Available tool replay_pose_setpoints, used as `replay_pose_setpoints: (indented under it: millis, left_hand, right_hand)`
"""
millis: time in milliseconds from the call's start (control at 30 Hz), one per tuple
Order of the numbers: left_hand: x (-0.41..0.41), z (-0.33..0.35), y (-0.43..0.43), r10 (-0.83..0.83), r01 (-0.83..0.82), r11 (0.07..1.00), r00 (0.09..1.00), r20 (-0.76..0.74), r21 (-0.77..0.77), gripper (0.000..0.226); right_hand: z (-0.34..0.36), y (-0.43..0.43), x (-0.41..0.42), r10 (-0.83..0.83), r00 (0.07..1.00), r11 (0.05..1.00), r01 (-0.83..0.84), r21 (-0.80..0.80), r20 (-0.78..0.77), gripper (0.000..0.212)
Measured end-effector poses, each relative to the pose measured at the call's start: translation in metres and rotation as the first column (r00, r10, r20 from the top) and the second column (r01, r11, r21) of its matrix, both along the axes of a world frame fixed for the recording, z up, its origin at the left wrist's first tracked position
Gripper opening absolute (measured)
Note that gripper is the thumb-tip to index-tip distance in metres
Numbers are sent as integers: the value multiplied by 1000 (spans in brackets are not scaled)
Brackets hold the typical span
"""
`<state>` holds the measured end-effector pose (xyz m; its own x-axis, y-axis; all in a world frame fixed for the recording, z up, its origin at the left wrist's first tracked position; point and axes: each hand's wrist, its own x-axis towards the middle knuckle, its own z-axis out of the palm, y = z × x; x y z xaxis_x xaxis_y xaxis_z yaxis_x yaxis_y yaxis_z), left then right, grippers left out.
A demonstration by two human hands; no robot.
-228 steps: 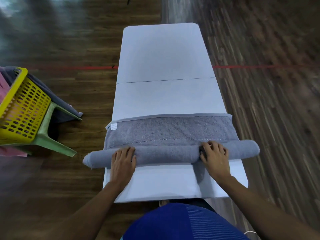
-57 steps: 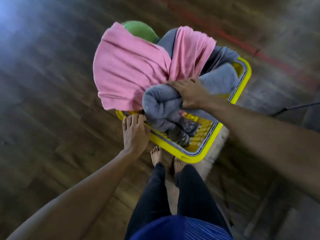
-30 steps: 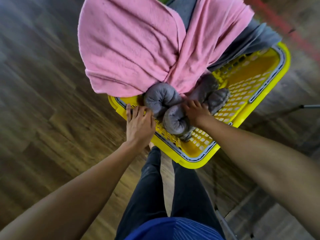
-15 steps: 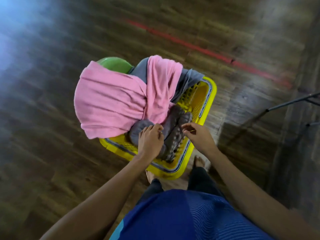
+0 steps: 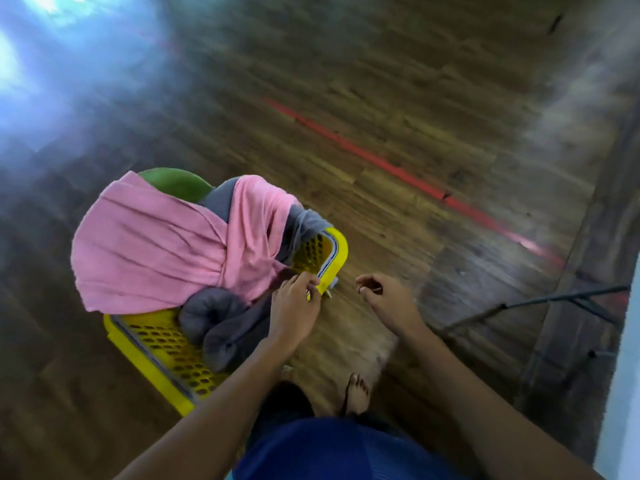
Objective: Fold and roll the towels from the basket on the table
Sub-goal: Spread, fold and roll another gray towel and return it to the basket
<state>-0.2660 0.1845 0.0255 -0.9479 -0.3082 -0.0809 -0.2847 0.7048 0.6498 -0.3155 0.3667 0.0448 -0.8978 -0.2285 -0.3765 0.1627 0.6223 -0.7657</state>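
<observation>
Dark wood-plank floor (image 5: 415,81) spreads out, crossed by a red line (image 5: 381,164). Pale blue light (image 5: 34,46) glares at upper left. A white desk edge (image 5: 627,358) and dark metal legs (image 5: 540,299) stand at right.

The person wore a blue shirt (image 5: 346,455), a deep royal shade with fine horizontal ribbing running across the cloth. A thin sliver of lighter teal showed at its lower left edge. Below it came dark trousers (image 5: 287,400), close to black, smeared by motion so the fabric could not be made out. The one foot (image 5: 356,393) that showed was bare on the floor. Both forearms were bare as far up as I could see, and the left hand (image 5: 294,313) and right hand (image 5: 391,303) were bare as well.
</observation>
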Motion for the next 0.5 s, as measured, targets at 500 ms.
replay_pose_setpoints:
  millis: [500]
  left_hand:
    - [-107,-24,-28,356,-363,928,931,80,90,13]
  right_hand:
    - [-11,-70,-160,385,922,921,-382,80,-35,15]
